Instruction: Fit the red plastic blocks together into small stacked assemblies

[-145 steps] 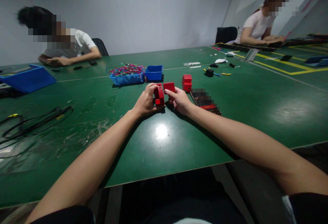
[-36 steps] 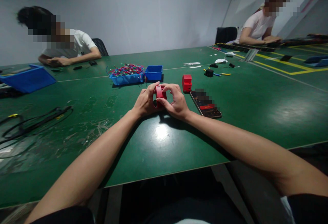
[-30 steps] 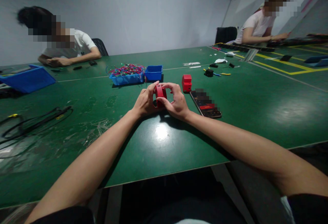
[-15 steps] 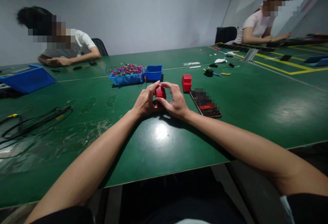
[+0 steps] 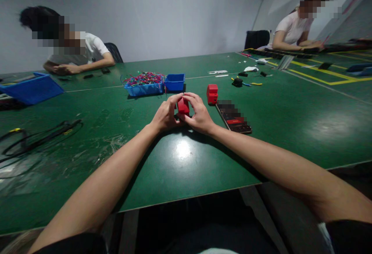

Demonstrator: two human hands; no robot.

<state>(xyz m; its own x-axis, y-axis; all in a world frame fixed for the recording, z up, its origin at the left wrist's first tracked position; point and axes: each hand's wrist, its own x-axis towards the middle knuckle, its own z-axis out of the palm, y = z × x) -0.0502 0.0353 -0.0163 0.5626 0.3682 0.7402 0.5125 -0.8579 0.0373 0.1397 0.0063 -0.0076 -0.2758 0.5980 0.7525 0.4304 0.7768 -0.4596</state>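
Observation:
A small red plastic block [image 5: 183, 106] sits between my two hands at the middle of the green table [image 5: 290, 118]. My left hand [image 5: 165, 114] grips its left side with curled fingers. My right hand [image 5: 198, 114] wraps its right side, fingers over the top. Most of the block is hidden by my fingers. A second red block [image 5: 212, 93] stands upright just right of my hands, untouched.
A phone [image 5: 233, 116] lies right of my right hand. Behind are a blue tray of coloured wires [image 5: 143, 84] and a small blue bin [image 5: 174, 82]. Black cables [image 5: 40, 137] lie at left. Two other people sit at the far left and far right.
Two separate red pieces held apart earlier are now together between my hands. Over the last second my fingers have closed tighter over the block and it has turned slightly.

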